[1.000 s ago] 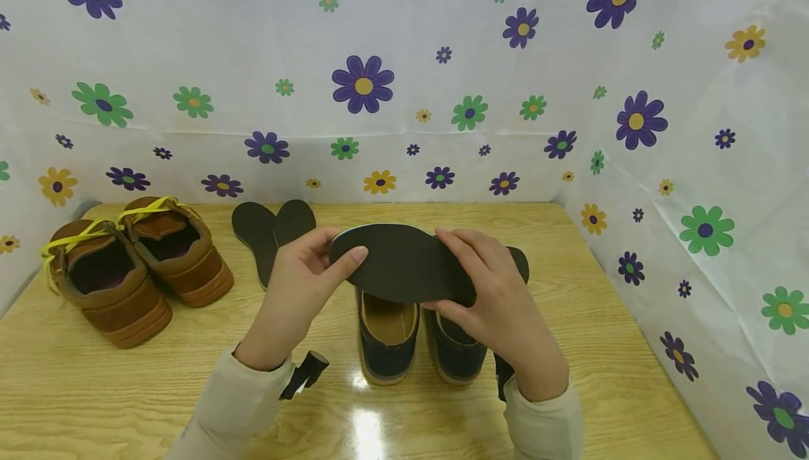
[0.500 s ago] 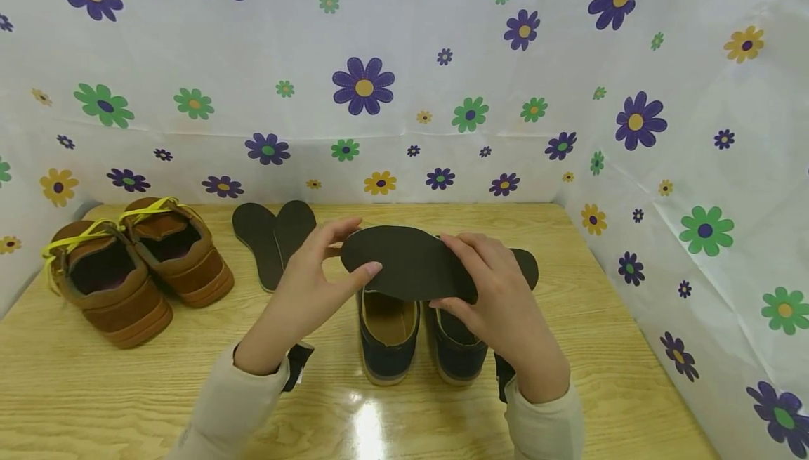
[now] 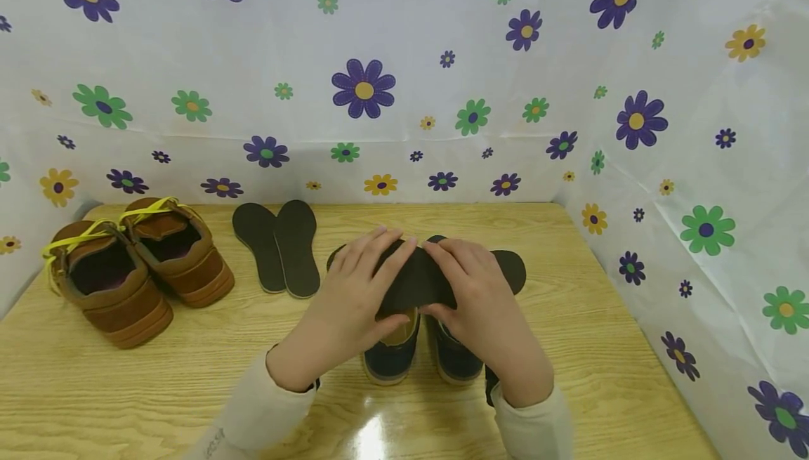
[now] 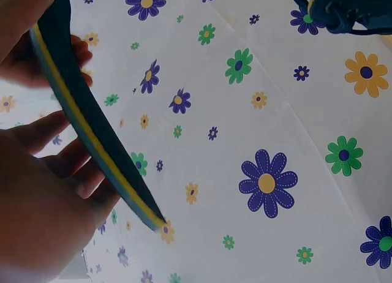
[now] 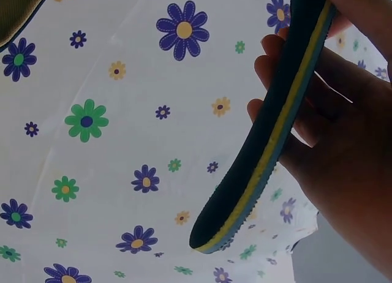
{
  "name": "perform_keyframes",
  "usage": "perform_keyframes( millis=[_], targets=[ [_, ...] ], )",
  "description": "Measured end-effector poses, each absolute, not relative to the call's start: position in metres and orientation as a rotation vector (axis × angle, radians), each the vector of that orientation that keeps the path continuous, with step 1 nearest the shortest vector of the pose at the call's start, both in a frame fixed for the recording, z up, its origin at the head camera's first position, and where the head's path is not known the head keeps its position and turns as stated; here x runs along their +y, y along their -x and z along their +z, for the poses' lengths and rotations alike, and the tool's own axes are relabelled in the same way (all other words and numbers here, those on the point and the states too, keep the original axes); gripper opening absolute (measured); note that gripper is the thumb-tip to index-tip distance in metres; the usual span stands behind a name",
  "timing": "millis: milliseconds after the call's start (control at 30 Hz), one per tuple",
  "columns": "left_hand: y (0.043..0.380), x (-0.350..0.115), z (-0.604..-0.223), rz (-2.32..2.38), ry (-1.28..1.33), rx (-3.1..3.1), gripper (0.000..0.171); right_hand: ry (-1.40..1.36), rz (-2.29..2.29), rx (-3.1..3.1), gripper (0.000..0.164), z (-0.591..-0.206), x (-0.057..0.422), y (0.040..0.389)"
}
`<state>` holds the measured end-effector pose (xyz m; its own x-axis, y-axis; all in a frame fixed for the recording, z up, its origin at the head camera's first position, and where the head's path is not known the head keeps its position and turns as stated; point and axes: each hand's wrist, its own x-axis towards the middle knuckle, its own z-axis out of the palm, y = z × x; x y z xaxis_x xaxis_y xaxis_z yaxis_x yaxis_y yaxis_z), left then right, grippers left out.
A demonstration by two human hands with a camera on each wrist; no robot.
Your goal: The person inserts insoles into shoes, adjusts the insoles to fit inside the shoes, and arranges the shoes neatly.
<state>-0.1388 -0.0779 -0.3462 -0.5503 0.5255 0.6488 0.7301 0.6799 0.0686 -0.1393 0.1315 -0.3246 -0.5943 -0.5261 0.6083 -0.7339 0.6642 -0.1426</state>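
In the head view a black insole is held up above a pair of dark shoes with tan lining. My right hand grips it across the middle, thumb at the near edge and fingers over the top. My left hand lies over the insole's left part, its fingers fairly straight and its thumb by the near edge. Seen from the left wrist, the insole shows a yellow-striped edge beside that hand's fingers. In the right wrist view fingertips come round behind the insole. The hands hide much of the shoes.
Brown shoes with yellow laces stand at the left of the wooden table. Between them and the hands, two black insoles lie flat side by side. Flowered white cloth closes off the back and right.
My left hand has let go of the insole's left end and moved right, over its face toward the right hand. The right hand keeps its grip.
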Motion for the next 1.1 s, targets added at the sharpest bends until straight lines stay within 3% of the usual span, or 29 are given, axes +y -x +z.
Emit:
perform_keyframes(
  millis=[667,1100],
  targets=[
    [0.136,-0.082,-0.349,-0.335,0.863,-2.318,0.085,-0.939,0.315,-2.337,0.079,-0.337,0.107,0.134],
    [0.141,-0.088,-0.347,-0.341,0.919,-2.279,0.076,-0.862,0.287,-2.255,0.07,-0.34,0.1,0.137]
  ],
)
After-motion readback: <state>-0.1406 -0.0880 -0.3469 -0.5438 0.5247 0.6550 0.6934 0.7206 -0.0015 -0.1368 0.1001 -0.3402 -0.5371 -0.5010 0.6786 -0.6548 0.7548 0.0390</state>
